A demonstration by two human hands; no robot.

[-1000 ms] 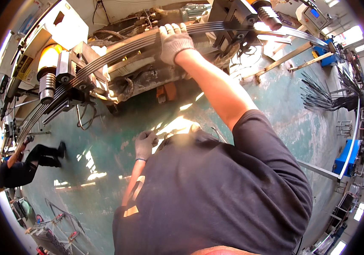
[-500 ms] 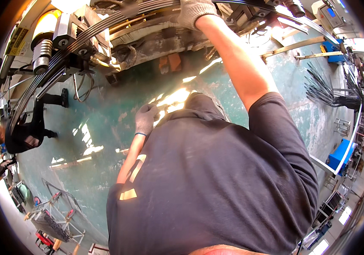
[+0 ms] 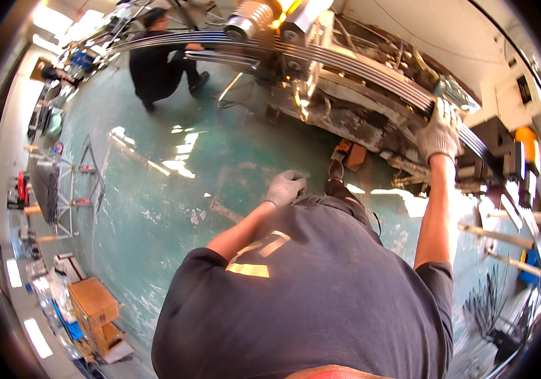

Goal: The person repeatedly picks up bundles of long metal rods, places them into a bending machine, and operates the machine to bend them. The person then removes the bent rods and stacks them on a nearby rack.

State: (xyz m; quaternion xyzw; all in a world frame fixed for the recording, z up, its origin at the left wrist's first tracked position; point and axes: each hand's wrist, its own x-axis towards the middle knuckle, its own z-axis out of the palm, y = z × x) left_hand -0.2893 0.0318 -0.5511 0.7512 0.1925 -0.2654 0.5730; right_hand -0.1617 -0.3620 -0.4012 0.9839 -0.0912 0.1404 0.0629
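Note:
Long, thin metal rods [image 3: 371, 72] run as a bundle across the machine from the far left to the right. My right hand [image 3: 441, 131], in a light knit glove, grips the bundle near its right part, with the fingers over the top. Low in front of my body is my left hand [image 3: 286, 187], gloved too, its fingers loosely curled and nothing visible in them. It is apart from the rods and the machine. Clamp blocks [image 3: 292, 31] on the machine stand around the middle of the bundle.
A co-worker [image 3: 156, 60] in dark clothes stands at the far left by the rods, one hand near them. Orange-brown blocks [image 3: 355, 156] lie on the green floor [image 3: 156, 221] below the machine. A metal rack [image 3: 62, 192] and brown boxes [image 3: 93, 300] stand at left. Wooden bars [image 3: 498, 236] jut out at right.
My view has turned left, bringing the co-worker and the rods' left end further in. My right hand stays on the rods, now at the picture's right. The left hand remains low and curled.

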